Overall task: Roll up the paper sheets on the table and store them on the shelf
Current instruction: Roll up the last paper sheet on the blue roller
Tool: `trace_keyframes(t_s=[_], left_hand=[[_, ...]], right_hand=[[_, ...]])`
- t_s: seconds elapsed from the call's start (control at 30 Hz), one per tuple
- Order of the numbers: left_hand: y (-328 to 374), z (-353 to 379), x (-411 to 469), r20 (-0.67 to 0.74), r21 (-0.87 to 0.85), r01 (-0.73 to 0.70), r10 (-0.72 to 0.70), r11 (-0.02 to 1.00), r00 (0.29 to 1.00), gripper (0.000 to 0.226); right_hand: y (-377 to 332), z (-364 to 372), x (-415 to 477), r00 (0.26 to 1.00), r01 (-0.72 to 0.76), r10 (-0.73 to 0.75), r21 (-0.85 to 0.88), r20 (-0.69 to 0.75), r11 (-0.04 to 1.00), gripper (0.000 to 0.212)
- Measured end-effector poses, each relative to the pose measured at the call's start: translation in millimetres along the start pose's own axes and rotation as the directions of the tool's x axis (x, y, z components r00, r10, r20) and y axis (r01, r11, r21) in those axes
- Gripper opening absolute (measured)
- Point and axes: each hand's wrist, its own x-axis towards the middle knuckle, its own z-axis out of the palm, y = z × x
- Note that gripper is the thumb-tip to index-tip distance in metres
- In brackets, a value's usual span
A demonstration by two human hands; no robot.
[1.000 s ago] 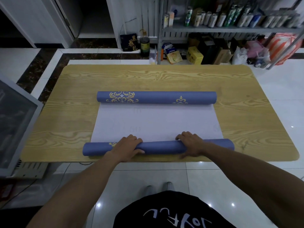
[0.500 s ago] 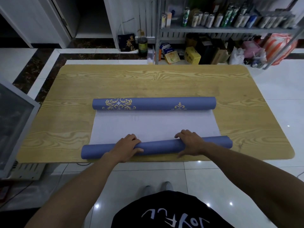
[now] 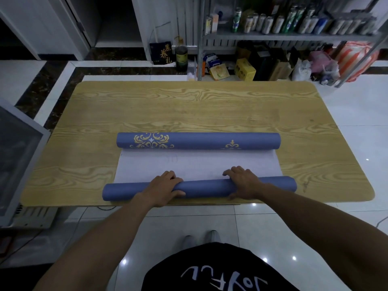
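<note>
A blue paper sheet with gold ornaments lies on the wooden table (image 3: 189, 106), its white underside (image 3: 199, 163) facing up. Its far end is curled into a roll (image 3: 197, 140). The near end forms a second blue roll (image 3: 203, 188) close to the table's front edge. My left hand (image 3: 162, 191) grips this near roll left of its middle, fingers over the top and thumb on the near side. My right hand (image 3: 243, 183) holds it the same way, right of the middle.
A metal shelf (image 3: 294, 35) behind the table carries several cans and bottles, with boxes and bags on the floor under it. A grey-framed panel (image 3: 19, 156) stands at the table's left end. White tiled floor surrounds the table.
The near roll has moved a little away from me under both hands, and the flat white strip between the two rolls has become shorter.
</note>
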Motion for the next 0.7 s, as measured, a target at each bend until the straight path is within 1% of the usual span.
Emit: trace_keyframes(t_s=[0.03,0.07,0.17,0.27,0.33,0.37,0.47,0.5,0.57,0.63,0.7], left_hand=[[0,-1,-1,0.000,0.030,0.009,-0.009,1.000,1.000,0.094],[0,-1,-1,-0.011,0.060,0.019,-0.018,0.998,1.000,0.093],[-1,1,-2,-0.027,0.043,0.028,-0.027,0.999,0.999,0.073],[-3,-1,1,-0.023,0.004,0.007,-0.007,1.000,1.000,0.054],[-2,-5,3,-0.043,-0.012,0.004,-0.005,1.000,0.999,0.046],[-3,-6,4,-0.043,-0.015,0.015,-0.016,1.000,0.999,0.045],[-4,-10,7,0.048,0.007,0.064,-0.064,0.998,0.997,0.048],[-4,-12,7,0.076,0.015,0.072,-0.073,0.997,0.994,0.050],[-1,-13,6,0.077,-0.008,0.089,-0.088,0.996,0.993,0.053],[2,-14,2,0.037,-0.039,0.093,-0.091,0.995,0.995,0.056],[1,-11,-1,-0.021,0.030,0.044,-0.043,0.999,0.999,0.058]], right_hand=[[-1,1,0,1.000,-0.007,0.008,0.021,-0.023,1.000,0.073],[-1,1,0,0.999,-0.009,0.011,0.031,-0.043,0.999,0.065],[2,-4,-1,0.998,-0.019,0.021,0.039,-0.056,0.999,0.048],[3,-7,0,1.000,-0.020,0.020,0.031,-0.015,0.999,0.043],[4,-8,2,1.000,-0.029,0.029,0.043,-0.001,0.999,0.045],[5,-9,2,1.000,-0.027,0.027,0.044,-0.008,0.999,0.050],[8,-10,2,1.000,0.011,-0.013,-0.069,-0.027,0.998,0.071],[8,-10,3,1.000,0.011,-0.014,-0.102,-0.021,0.995,0.073],[6,-8,3,1.000,-0.004,0.001,-0.105,-0.028,0.995,0.069],[6,-9,4,0.999,-0.010,0.008,-0.047,-0.038,0.999,0.065],[7,-13,4,0.999,-0.038,0.040,0.054,-0.027,0.998,0.060]])
